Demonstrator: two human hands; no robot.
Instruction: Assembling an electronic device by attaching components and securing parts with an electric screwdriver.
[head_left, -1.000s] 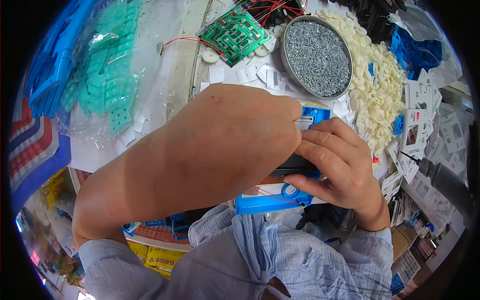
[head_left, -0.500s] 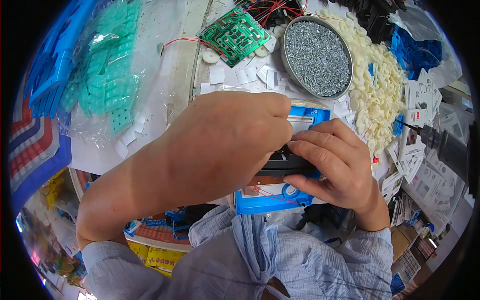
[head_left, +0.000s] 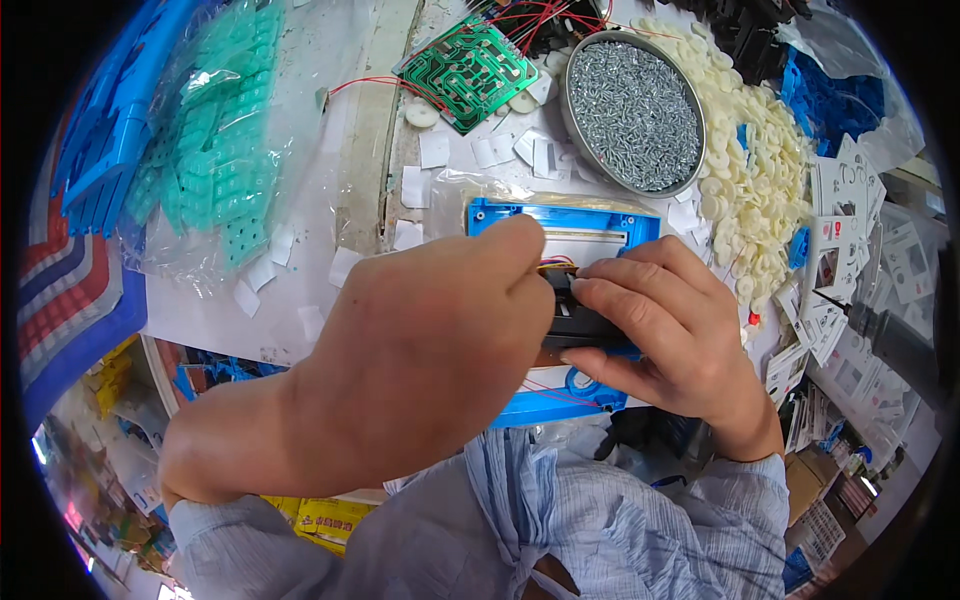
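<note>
In the blue case (head_left: 545, 410), the black part (head_left: 580, 326) lies lengthwise from nine to three o'clock, your right hand (head_left: 685, 340) pinching toward its three-o'clock end, your left hand (head_left: 440, 335)'s fingertips too hidden to tell.

One wide fisheye camera, the left of two, is worn on the person's head and looks steeply down. The worktable (head_left: 225, 322) fills the upper part of the frame; the person's own shirt (head_left: 620, 505) is at the lower edge. The camera is near: the left hand (head_left: 435, 345) appears large, slightly left of centre, the right hand (head_left: 675, 330) smaller. Straight edges bend toward the rim, which is black.
</note>
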